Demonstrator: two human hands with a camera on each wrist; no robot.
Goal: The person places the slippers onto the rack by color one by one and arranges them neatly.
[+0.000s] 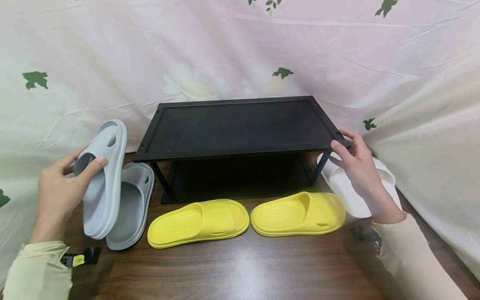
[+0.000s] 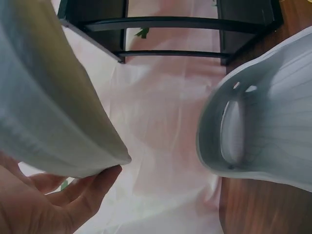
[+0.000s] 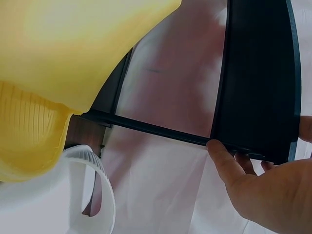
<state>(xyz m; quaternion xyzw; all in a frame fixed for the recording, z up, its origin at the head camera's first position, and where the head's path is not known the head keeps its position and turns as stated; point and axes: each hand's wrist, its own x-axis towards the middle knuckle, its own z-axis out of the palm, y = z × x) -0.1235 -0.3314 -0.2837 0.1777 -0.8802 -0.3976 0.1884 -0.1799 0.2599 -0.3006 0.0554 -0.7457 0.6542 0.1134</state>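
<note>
My left hand (image 1: 61, 183) holds a grey slipper (image 1: 103, 183) raised at a tilt, with the thumb over its strap. In the left wrist view that slipper (image 2: 53, 92) fills the upper left above the fingers. A second grey slipper (image 1: 131, 204) is on the table just behind it, toe toward the curtain. At the other side my right hand (image 1: 358, 166) grips the right front corner of a black two-tier shoe rack (image 1: 240, 127). The right wrist view shows the thumb along the upper board's edge, with other fingertips partly hidden behind the board.
Two yellow slippers (image 1: 198, 223) lie sideways in a row before the rack. White slippers (image 1: 348, 191) are at the right, partly hidden by my right arm. A patterned curtain (image 1: 225, 50) hangs behind and at both sides of the brown wooden table (image 1: 232, 271).
</note>
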